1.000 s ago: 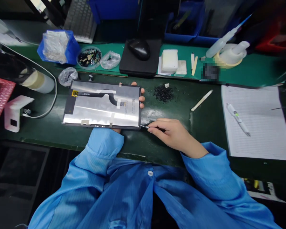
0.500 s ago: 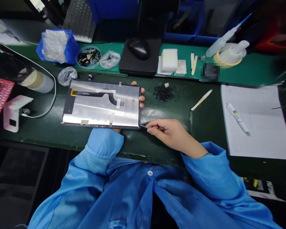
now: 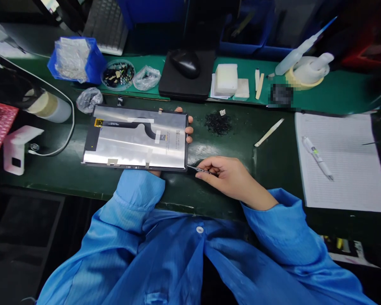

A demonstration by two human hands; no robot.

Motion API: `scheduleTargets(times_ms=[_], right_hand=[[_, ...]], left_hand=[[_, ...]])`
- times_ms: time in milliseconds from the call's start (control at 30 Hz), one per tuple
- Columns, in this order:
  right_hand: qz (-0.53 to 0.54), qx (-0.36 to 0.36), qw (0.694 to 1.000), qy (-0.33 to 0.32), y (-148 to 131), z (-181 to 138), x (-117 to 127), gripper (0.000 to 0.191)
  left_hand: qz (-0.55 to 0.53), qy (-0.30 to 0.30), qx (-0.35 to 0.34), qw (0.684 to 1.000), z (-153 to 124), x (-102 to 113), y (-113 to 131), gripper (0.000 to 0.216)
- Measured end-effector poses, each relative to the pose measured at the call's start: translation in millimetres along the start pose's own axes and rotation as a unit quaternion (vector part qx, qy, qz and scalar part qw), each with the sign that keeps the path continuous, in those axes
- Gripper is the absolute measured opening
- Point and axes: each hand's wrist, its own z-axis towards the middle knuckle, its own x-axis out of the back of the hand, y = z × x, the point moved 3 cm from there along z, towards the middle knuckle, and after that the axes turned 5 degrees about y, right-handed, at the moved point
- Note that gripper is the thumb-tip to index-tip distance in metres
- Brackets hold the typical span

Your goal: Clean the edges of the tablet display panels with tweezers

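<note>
A flat silver display panel (image 3: 136, 139) with a black flex cable on its back is held just above the dark green bench. My left hand (image 3: 188, 125) reaches under it; only fingertips show, curled over its right edge. My right hand (image 3: 228, 176) lies on the bench to the panel's right, pinching thin metal tweezers (image 3: 197, 169). The tweezer tips touch the panel's lower right corner. Both arms wear blue sleeves.
A pile of black scraps (image 3: 218, 123) lies right of the panel, a pale stick (image 3: 269, 132) beyond it. A notebook (image 3: 339, 169) with a pen (image 3: 316, 157) is at right. Behind: a mouse (image 3: 185, 63) on a black pad, foam blocks (image 3: 226, 79), a parts dish (image 3: 118, 75), a blue bin (image 3: 76, 59).
My right hand has shifted slightly, with more of the tweezers now showing at the panel's corner. The panel and my left hand have barely moved.
</note>
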Motion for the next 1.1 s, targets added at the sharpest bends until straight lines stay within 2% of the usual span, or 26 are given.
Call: scheduleTargets(times_ms=[133,300,400,500,600,700,800,900,1033,1100], right_hand=[[-0.019,0.047,0.999,-0.008,-2.8,1.3,1.3,0.014],[0.025,-0.014,1.0,-0.011,0.0,0.2,-0.9,0.014],[0.002,0.011,1.0,-0.006,-1.7,0.5,-0.1,0.01],[-0.016,0.048,0.999,-0.008,-4.7,1.1,1.1,0.015],[0.014,0.011,1.0,-0.013,-3.0,0.3,0.2,0.014],[0.028,-0.02,0.999,-0.005,-0.2,-0.5,-0.4,0.014],[-0.008,0.02,1.0,0.001,-1.6,0.4,1.0,0.009],[-0.012,0.051,0.999,-0.007,-3.7,0.7,1.8,0.014],[0.034,-0.012,0.999,-0.01,-0.3,-0.5,-0.6,0.012],[0.029,-0.014,0.999,-0.004,0.2,-0.4,-1.3,0.014]], left_hand=[[0.004,0.037,-0.013,0.999,-1.8,-4.6,-1.8,0.072],[0.009,0.045,-0.011,0.999,-1.8,-6.3,-1.7,0.072],[0.01,0.036,-0.004,0.999,-1.2,-4.1,-1.0,0.071],[0.008,0.013,0.002,1.0,-0.4,-1.5,-1.0,0.071],[0.007,-0.016,0.002,1.0,0.5,0.5,-1.1,0.071],[0.007,-0.018,0.008,1.0,1.1,2.5,-1.0,0.069],[0.005,-0.02,0.013,1.0,0.6,2.0,-0.5,0.07],[0.004,-0.018,0.012,1.0,-0.3,-0.2,-0.2,0.072],[0.008,-0.013,0.011,1.0,-0.3,-1.7,-0.7,0.073],[0.007,-0.013,0.007,1.0,0.5,-0.9,-0.7,0.074]])
